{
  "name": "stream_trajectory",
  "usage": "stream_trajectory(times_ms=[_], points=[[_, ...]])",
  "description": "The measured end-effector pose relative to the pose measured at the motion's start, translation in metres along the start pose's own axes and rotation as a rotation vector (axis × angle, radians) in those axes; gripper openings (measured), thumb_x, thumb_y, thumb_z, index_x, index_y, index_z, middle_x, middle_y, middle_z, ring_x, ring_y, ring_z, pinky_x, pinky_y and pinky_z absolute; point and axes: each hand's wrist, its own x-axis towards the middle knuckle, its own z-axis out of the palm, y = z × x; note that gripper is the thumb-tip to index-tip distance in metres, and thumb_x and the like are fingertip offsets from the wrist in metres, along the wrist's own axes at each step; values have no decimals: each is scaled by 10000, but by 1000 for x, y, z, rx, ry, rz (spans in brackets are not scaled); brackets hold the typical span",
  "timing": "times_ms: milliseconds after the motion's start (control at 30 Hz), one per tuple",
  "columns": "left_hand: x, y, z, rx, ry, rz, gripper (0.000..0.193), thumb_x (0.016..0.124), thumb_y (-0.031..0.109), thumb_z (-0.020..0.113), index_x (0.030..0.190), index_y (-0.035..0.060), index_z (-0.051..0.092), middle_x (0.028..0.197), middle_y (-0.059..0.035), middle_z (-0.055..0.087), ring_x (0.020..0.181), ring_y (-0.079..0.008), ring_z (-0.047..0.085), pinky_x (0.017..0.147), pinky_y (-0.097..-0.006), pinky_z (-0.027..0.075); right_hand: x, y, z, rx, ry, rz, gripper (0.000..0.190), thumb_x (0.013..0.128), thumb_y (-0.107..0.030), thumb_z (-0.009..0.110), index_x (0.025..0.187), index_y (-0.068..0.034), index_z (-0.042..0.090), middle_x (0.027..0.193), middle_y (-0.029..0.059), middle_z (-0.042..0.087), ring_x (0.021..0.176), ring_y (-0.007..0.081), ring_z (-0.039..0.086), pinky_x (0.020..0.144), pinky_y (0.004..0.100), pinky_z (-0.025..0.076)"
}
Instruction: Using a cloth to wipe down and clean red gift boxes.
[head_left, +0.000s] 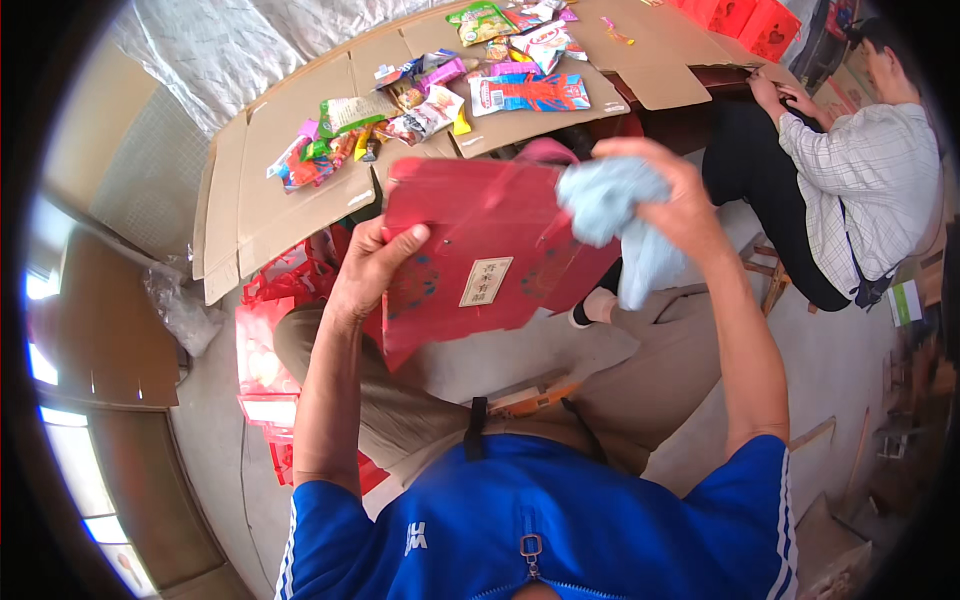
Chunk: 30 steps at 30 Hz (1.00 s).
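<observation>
My left hand (379, 262) grips the left edge of a red paper gift box or bag (450, 225), thumb on its front face. That face bears a pale label with writing and round blue-gold patterns, and a pink-red handle loop (549, 151) shows at its top. The red piece is held tilted over my lap, above the floor. My right hand (679, 195) is closed on a crumpled light-blue cloth (615, 199), blurred, at the right side of the red piece. Whether the cloth touches it, I cannot tell.
Flattened cardboard (292, 127) covers the table ahead, bearing several snack packets (420, 112). Red gift bags (266, 337) stand by my left leg; more red bags (750, 26) sit at the far right. Another person (855, 165) sits at right. A clear plastic bag (184, 307) lies left.
</observation>
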Motion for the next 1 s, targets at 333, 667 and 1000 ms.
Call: stream_trajectory(times_ms=[333,667,1000], points=[[-1,-39,1,-425,359,-41,176,947,249,653,1045,106,688,958,-9,710,835,-109,665,745,-272,535,-19,14,56,-94,511,48,400,787,12,666,1185,-19,639,1101,110,688,1004,194,663,860,338,519],[8,-34,32,-479,437,70,247,965,301,623,1088,88,643,990,-30,700,847,-135,672,725,-298,558,-10,-11,155,-310,64,-156,204,677,-16,712,869,-50,653,812,99,571,794,299,611,704,410,510],[5,-47,22,-554,356,84,385,988,293,570,1277,42,542,1193,-101,649,1044,-215,654,906,-367,536,22,35,59,-406,538,109,257,768,-49,712,1012,-1,646,921,140,669,831,275,678,736,378,522]])
